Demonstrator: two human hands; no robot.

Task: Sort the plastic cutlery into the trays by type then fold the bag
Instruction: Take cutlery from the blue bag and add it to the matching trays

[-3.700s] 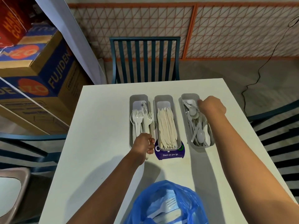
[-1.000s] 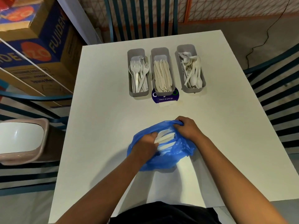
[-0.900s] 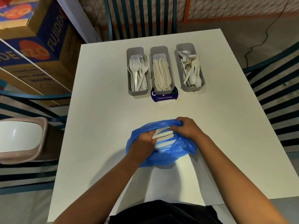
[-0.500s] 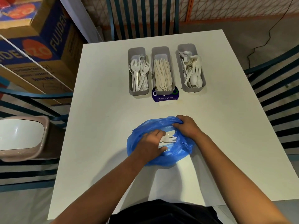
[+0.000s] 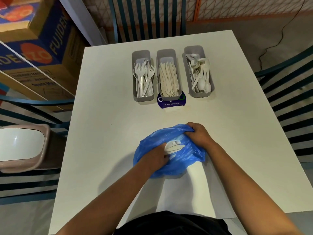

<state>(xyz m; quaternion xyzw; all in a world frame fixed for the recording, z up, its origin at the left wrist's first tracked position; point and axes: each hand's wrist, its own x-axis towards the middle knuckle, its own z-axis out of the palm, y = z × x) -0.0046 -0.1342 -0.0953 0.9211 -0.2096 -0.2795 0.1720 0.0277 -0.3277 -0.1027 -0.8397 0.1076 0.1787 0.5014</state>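
While curled over the far rim of the blue plastic bag (image 5: pixel 184 158), grips that rim with the right hand (image 5: pixel 198 134) — fingers closed on crumpled plastic, just right of centre in the frame. Reaches into the bag's mouth with the left hand (image 5: pixel 156 156), fingers bent over white plastic cutlery (image 5: pixel 174 147); shows fork tines and a flatter piece beside them, though cannot tell whether that hand truly pinches the pieces or only rests on them. Sits low on the white table (image 5: pixel 105 116), the bag, bunched and rounded, near the frame's middle.

Lined up side by side in the upper middle of the frame, three grey trays: left tray (image 5: pixel 141 54) filled with forks (image 5: pixel 144 78), tines toward the far end; middle tray (image 5: pixel 166 53) packed with knives (image 5: pixel 169 80), touching or nearly touching the left one; right tray (image 5: pixel 193 50) holding spoons (image 5: pixel 200 77) lying crossed, set slightly apart from the others. Peeking out from under the near end of the middle tray, a round dark blue sticker (image 5: pixel 171 103) reading "Clean as you go".

Upper left of the frame — stacked cardboard boxes (image 5: pixel 39 46) printed in blue and orange. Left edge, lower down, a pinkish bin (image 5: pixel 23 146) with a white lid. Top centre, a dark teal slatted chair (image 5: pixel 147 17) pushed against the table's far side.
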